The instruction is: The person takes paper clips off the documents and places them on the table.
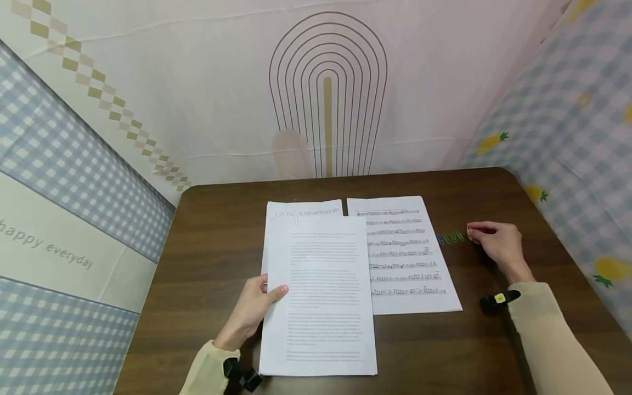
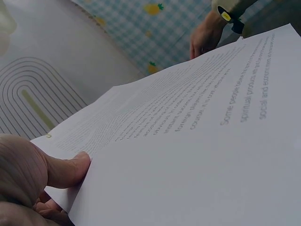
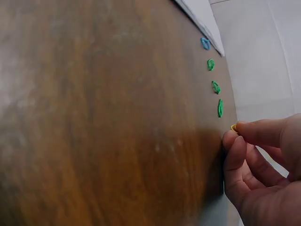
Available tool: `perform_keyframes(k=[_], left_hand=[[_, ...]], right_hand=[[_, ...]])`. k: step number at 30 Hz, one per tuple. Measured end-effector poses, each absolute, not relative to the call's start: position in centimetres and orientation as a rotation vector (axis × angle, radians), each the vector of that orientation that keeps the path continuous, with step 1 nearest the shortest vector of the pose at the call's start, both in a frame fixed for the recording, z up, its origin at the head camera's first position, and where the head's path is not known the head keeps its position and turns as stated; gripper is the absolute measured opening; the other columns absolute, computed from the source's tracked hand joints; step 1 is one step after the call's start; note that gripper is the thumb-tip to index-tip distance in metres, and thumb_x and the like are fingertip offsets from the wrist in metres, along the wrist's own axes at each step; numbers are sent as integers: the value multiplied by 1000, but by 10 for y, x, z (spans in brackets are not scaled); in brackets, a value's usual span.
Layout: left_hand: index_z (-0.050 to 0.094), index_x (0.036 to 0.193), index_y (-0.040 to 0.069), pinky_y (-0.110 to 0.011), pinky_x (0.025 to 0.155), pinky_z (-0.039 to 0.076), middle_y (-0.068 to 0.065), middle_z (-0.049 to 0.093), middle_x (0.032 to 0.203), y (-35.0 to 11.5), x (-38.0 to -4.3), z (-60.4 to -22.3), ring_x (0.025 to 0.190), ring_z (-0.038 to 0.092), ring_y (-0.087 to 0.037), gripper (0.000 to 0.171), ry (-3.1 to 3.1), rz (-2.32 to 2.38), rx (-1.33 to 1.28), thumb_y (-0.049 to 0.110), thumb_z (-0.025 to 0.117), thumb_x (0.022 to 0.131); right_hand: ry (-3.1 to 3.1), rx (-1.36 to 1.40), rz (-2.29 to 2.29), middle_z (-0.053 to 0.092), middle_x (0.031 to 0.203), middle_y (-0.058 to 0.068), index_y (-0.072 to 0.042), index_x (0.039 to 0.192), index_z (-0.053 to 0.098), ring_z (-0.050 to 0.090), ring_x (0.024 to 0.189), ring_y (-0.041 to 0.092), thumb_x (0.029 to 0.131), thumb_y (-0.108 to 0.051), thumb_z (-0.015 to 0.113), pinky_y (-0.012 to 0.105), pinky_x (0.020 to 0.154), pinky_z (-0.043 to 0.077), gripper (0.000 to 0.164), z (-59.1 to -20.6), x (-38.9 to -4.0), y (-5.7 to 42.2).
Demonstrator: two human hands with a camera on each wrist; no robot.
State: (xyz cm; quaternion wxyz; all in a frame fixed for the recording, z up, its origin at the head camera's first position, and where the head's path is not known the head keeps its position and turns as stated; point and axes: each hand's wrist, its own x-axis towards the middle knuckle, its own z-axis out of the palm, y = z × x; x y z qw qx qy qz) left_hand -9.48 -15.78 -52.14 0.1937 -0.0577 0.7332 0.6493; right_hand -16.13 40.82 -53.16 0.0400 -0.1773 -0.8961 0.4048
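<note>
My left hand [image 1: 252, 307] grips the left edge of a printed paper stack [image 1: 326, 307], its thumb on top and its fingers underneath. A small yellowish paper clip [image 1: 297, 221] sits on the stack's top edge; it also shows at the far edge in the left wrist view. Over at the right, my right hand [image 1: 498, 244] pinches a yellow paper clip [image 3: 233, 127] between thumb and fingertips, mostly hidden by them. Beside that hand lie a blue paper clip [image 3: 205, 44] and several green paper clips [image 3: 216, 87] in a row.
Beneath the gripped stack, a sheet titled "Lin Yu's seventeenth" [image 1: 306, 209] pokes out at the top. A sheet of music [image 1: 410, 274] lies to its right, partly covered by the stack. All rests on a brown wooden table [image 1: 207, 247] with patterned cloth [image 1: 222, 109] behind it.
</note>
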Motion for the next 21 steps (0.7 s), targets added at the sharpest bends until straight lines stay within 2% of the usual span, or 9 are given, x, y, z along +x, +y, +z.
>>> perform_keyframes(k=[3, 7, 9, 11, 14, 16, 21], left_hand=[[69, 131, -9, -35, 70, 67, -22, 83, 108, -158, -95, -521, 85, 82, -24, 27, 2059, 1817, -162, 1, 65, 106], [70, 130, -9, -35, 70, 67, -22, 83, 109, -157, -96, -520, 84, 82, -24, 27, 2066, 1816, -168, 1, 66, 106], [70, 130, -9, -35, 70, 67, -22, 83, 108, -157, -96, -520, 84, 82, -24, 27, 2072, 1813, -172, 1, 66, 106], [71, 130, -8, -35, 70, 67, -22, 83, 108, -157, -97, -519, 84, 82, -24, 27, 2076, 1813, -173, 2, 66, 106], [71, 130, -8, -36, 70, 67, -21, 83, 108, -157, -98, -518, 84, 82, -24, 27, 2077, 1808, -174, 2, 67, 106], [71, 130, -8, -36, 71, 68, -21, 83, 109, -157, -98, -518, 85, 82, -24, 27, 2076, 1808, -173, 2, 67, 106], [70, 130, -8, -36, 71, 68, -21, 83, 109, -158, -98, -518, 85, 82, -24, 27, 2072, 1805, -173, 2, 66, 106]], right_hand=[[-2790, -511, 1142, 84, 95, -2, 1, 125, 79, 64, 71, -15, 106, -22, 72, 13, 65, 55, 30, -533, -162, 409], [-2854, -454, 992, 85, 107, 18, -3, 121, 81, 60, 74, -11, 106, -26, 73, 18, 70, 48, 29, -534, -164, 410], [-2875, -433, 947, 83, 111, 22, -4, 121, 81, 66, 81, 1, 106, -28, 72, 21, 73, 46, 30, -534, -164, 410], [-2886, -425, 932, 81, 116, 27, -3, 121, 81, 72, 93, 19, 107, -28, 71, 26, 79, 44, 31, -534, -164, 411], [-2891, -426, 933, 77, 124, 31, -1, 122, 80, 70, 114, 43, 108, -26, 70, 31, 82, 45, 31, -534, -165, 410], [-2891, -437, 953, 75, 126, 33, 0, 123, 79, 67, 120, 47, 108, -26, 69, 34, 84, 44, 32, -534, -166, 409], [-2893, -465, 963, 76, 127, 32, 0, 122, 80, 68, 119, 45, 108, -27, 70, 31, 82, 44, 32, -536, -167, 408]])
